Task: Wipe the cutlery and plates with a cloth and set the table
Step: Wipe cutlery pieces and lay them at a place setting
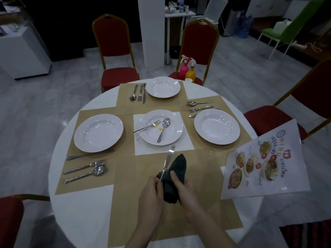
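Now best to draw the knife [168, 162] slowly through the folded dark cloth [174, 178], squeezing both faces of the blade and keeping the edge turned away from the skin. Held low by the left hand [151, 195], fingers curled round the handle end, with the blade rising up and away over the near placemat [197, 176]; wrapped at its lower part by the cloth, gripped in the right hand [182, 189] with the thumb [174, 178] pressed on top, just beside the steel. Next in line, probably: the stained plate [177, 133] in the middle, fork [147, 127] and spoon [163, 128] lying on it.
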`<state>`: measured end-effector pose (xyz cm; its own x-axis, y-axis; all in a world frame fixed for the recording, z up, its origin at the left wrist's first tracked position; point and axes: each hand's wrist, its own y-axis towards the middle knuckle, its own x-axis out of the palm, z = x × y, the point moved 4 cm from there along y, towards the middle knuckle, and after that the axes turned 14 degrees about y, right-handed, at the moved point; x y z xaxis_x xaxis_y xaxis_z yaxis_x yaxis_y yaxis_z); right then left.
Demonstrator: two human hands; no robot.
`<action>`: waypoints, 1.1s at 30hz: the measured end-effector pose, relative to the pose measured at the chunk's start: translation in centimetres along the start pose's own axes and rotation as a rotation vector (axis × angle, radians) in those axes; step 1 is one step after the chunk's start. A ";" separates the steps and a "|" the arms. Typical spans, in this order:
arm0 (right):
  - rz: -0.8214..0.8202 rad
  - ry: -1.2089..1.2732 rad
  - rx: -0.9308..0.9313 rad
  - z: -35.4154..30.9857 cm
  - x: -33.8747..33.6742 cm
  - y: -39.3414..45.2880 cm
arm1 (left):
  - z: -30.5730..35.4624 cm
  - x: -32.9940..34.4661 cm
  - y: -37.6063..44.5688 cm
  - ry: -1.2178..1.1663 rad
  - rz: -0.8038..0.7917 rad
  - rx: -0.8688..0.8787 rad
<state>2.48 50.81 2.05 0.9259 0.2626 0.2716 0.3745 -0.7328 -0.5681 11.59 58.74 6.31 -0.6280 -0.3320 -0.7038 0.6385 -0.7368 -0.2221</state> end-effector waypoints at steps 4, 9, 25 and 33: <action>0.127 -0.005 -0.084 -0.9 -0.8 0.1 | 0.8 1.2 -1.0 0.073 -0.110 0.065; 0.047 -0.072 -0.063 -1.9 -1.5 1.1 | 1.8 1.2 -1.5 -0.012 -0.184 0.064; -0.232 -0.161 -0.104 -2.4 -1.9 -0.9 | 2.1 -0.5 4.2 -0.399 -0.181 -0.085; -0.226 -0.188 -0.097 -1.5 -3.7 -0.9 | 1.4 2.3 5.8 -0.529 -0.268 -0.110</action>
<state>-1.35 49.56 2.71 0.8160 0.5306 0.2295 0.5741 -0.6968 -0.4299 13.17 52.89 4.36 -0.8914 -0.4122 -0.1886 0.4522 -0.7793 -0.4338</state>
